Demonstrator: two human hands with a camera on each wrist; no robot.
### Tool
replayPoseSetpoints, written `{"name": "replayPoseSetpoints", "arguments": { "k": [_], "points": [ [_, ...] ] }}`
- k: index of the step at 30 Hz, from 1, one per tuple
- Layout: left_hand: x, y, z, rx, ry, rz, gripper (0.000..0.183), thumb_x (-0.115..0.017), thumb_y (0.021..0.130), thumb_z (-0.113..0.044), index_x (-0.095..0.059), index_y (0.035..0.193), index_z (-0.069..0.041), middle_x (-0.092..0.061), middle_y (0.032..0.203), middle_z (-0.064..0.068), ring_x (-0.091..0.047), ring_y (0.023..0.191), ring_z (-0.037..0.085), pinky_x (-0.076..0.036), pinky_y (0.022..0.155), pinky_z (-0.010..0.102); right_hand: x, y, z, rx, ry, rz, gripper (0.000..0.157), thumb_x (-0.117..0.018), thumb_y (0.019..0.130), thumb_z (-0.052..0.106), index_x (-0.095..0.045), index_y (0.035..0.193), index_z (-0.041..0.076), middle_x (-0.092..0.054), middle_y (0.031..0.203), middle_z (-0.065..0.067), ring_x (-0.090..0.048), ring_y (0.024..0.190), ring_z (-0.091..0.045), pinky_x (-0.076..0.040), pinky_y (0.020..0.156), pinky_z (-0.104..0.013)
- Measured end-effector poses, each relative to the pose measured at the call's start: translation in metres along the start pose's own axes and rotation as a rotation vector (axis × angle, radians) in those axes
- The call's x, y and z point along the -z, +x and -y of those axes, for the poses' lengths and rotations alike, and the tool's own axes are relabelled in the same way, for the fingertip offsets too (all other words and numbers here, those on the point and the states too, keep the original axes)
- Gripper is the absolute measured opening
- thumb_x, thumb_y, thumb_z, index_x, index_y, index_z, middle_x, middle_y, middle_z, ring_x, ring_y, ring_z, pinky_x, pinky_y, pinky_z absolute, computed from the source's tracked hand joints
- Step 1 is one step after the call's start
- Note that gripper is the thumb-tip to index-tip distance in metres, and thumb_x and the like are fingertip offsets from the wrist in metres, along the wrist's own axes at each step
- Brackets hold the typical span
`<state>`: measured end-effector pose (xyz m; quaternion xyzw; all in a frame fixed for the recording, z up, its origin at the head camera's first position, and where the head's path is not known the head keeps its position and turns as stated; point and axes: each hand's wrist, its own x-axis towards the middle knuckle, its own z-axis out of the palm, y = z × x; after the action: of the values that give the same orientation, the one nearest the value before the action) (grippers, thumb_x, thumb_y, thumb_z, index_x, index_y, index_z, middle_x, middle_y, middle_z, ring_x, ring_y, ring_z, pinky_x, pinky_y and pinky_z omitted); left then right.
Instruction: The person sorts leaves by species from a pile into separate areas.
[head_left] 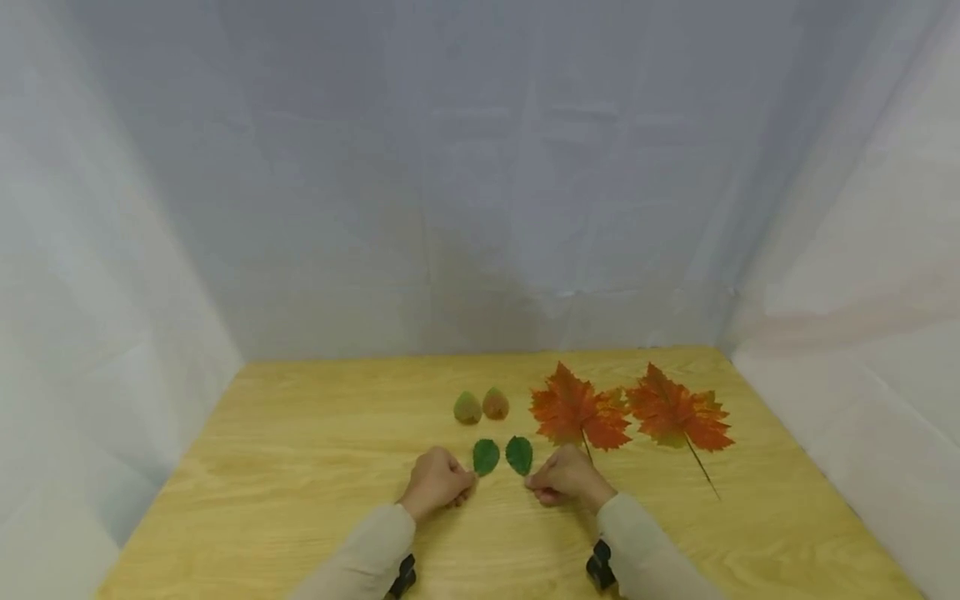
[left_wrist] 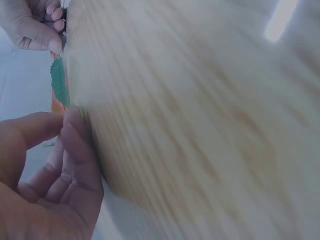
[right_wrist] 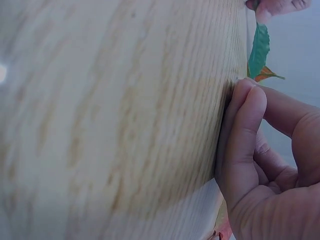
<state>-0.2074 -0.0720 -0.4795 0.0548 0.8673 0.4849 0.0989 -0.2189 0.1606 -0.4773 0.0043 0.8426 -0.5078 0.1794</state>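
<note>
Side by side near the middle of the table lie two small green leaves with toothed edges, a left leaf (head_left: 486, 457) and a right leaf (head_left: 519, 455). My left hand (head_left: 441, 482) pinches the lower end of the left leaf between thumb and finger. The lower tip of the right leaf is pinched by my right hand (head_left: 567, 477). In the left wrist view, the left hand (left_wrist: 55, 170) has thumb and fingertip together close to the tabletop. The right wrist view shows the right hand (right_wrist: 272, 150) in a similar pinch, which hides the leaf's tip.
Just beyond the green leaves sit two small rounded yellow-green and brownish leaves (head_left: 467, 407) (head_left: 496, 404). To the right lie two orange-red maple leaves (head_left: 573, 408) (head_left: 678, 410) with thin dark stems. Pale cloth walls (head_left: 480, 208) enclose the wooden table (head_left: 315, 433) at the back and sides.
</note>
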Motion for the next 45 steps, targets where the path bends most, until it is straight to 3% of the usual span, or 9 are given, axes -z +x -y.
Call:
{"name": "replayPoseSetpoints", "arguments": {
  "k": [5,15,40,45],
  "points": [
    [-0.009,0.001,-0.008,0.017,-0.036,0.003,0.029,-0.066,0.084,-0.009,-0.066,0.057,0.002,-0.058,0.048,0.002,-0.046,0.039,0.006,-0.040,0.039,0.017,-0.002,-0.001,0.000,-0.010,-0.003,-0.008,0.014,-0.077,0.080,0.008,-0.073,0.073,-0.004,-0.065,0.057,-0.004,-0.059,0.047,-0.007,-0.053,0.050,-0.022],
    [-0.022,0.007,-0.012,0.026,-0.036,0.007,0.029,-0.069,0.086,-0.011,-0.069,0.059,-0.002,-0.061,0.050,0.001,-0.052,0.041,0.007,-0.045,0.041,0.019,-0.005,0.001,0.000,-0.021,-0.001,-0.024,0.013,-0.078,0.079,0.008,-0.073,0.074,-0.003,-0.066,0.059,-0.004,-0.060,0.048,-0.008,-0.053,0.050,-0.023],
    [-0.023,0.007,-0.005,0.001,-0.060,0.009,0.026,-0.070,0.087,-0.010,-0.068,0.062,-0.001,-0.062,0.053,0.001,-0.054,0.043,0.005,-0.046,0.041,0.018,-0.005,0.003,-0.002,0.013,0.015,0.001,0.014,-0.076,0.081,0.008,-0.072,0.073,-0.004,-0.067,0.060,-0.005,-0.061,0.050,-0.009,-0.054,0.052,-0.024],
    [-0.015,0.003,-0.006,-0.069,-0.038,0.059,0.023,-0.069,0.089,-0.014,-0.071,0.071,0.000,-0.065,0.059,0.004,-0.055,0.048,0.006,-0.046,0.045,0.019,0.010,0.001,-0.010,0.086,-0.011,0.063,0.026,-0.070,0.089,0.021,-0.072,0.076,-0.002,-0.067,0.063,-0.004,-0.061,0.054,-0.009,-0.054,0.055,-0.025]
  ]
}}
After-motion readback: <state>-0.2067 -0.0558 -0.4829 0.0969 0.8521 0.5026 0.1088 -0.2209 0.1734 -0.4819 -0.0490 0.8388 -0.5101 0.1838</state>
